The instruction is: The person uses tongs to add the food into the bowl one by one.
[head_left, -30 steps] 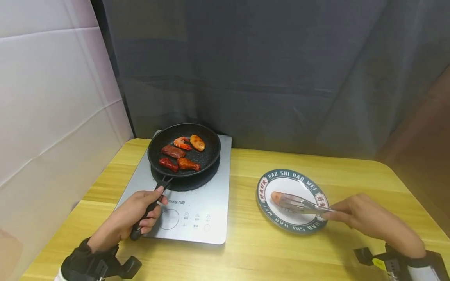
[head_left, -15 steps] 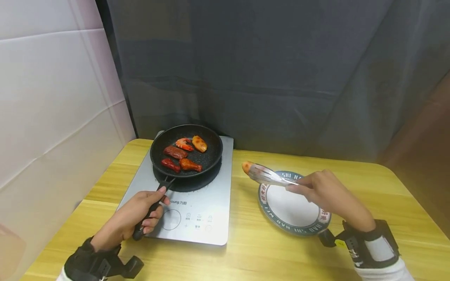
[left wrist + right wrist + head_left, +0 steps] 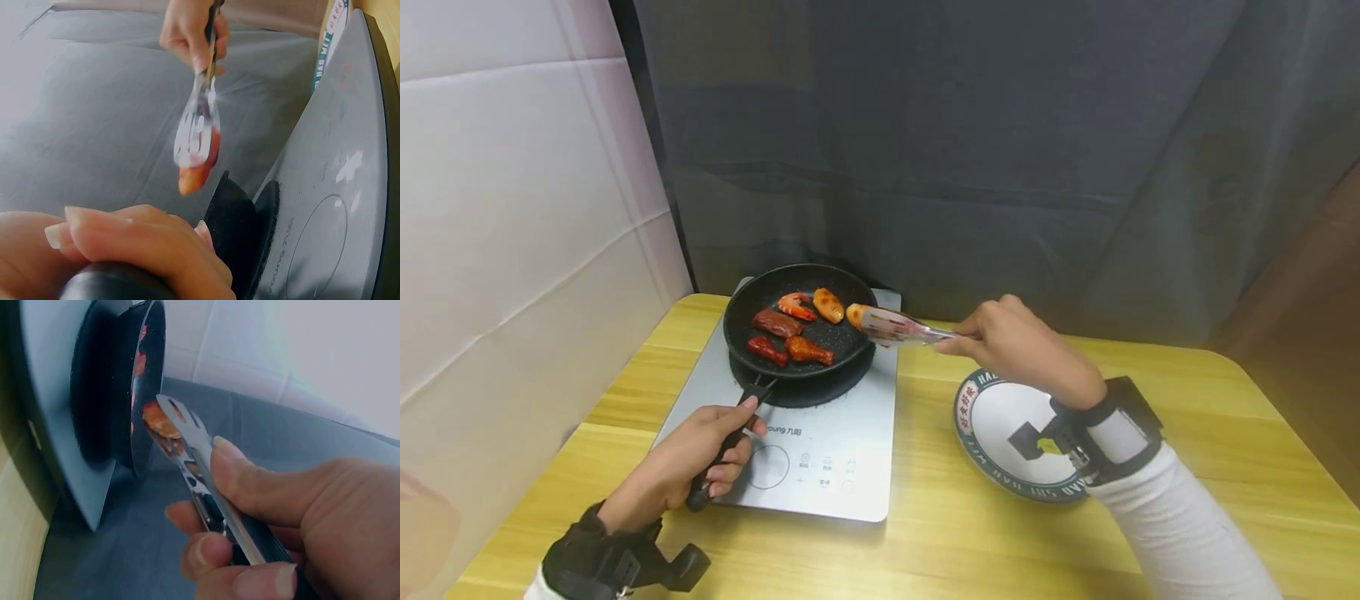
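Note:
My left hand grips the black handle of a frying pan, tilted a little above the induction cooktop. In the pan lie a shrimp, a browned yellow piece, a slab of meat, a red drumstick and an orange-brown drumstick. My right hand holds metal tongs at the pan's right rim. Between the tongs' slotted ends is an orange-yellow food piece, mostly covered by them in the head view.
A white plate with a green lettered rim sits right of the cooktop, partly behind my right wrist. A dark curtain hangs behind the wooden table. A pale wall panel stands at left.
My right hand has lifted the food piece off the plate with the tongs and carried it left to the pan's rim. My left hand stays on the pan handle.

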`<state>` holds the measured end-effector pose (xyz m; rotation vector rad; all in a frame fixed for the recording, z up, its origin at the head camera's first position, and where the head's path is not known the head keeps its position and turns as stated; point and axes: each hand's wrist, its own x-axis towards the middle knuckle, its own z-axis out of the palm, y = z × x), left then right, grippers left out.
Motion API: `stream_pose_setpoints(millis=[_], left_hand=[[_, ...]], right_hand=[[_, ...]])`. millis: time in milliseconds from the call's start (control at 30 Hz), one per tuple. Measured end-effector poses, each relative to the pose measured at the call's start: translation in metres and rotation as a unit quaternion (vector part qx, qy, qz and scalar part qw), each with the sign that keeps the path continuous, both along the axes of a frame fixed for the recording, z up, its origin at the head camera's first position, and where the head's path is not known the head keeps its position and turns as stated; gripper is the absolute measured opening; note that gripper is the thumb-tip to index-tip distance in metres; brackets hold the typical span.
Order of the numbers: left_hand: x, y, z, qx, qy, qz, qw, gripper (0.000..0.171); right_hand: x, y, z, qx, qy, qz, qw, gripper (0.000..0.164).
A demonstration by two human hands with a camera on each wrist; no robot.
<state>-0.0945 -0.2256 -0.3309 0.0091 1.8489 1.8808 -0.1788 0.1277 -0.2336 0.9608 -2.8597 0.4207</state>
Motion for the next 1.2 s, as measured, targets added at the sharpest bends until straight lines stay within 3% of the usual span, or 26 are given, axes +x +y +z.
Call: stream_pose_setpoints(millis=[200, 567, 733, 933, 1200], left_hand=[[-0.001, 0.001, 0.0, -0.001, 0.005, 0.001, 1.0, 0.046], [0.0, 0.0, 0.001, 0.005, 0.004, 0.0, 1.0, 0.045], [0.001, 0.002, -0.001, 0.008, 0.002, 0.0, 1.0, 0.046], [0.0, 0.003, -0.001, 0.015, 0.003, 0.001, 0.9999, 0.046], [-0.001, 0.005, 0.0, 0.017, 0.007, 0.002, 0.9998, 0.046]], right_hand=[[-0.02, -0.031, 0.01, 0.03, -0.038, 0.007, 0.999, 0.024], [-0.042, -0.065, 0.01, 0.076, -0.119, -0.015, 0.99, 0.038], [-0.053, -0.073, 0.01, 0.103, -0.156, -0.019, 0.982, 0.035], [-0.058, -0.078, 0.015, 0.119, -0.168, -0.012, 0.979, 0.036], [-0.058, -0.08, 0.023, 0.146, -0.21, -0.065, 0.965, 0.041]])
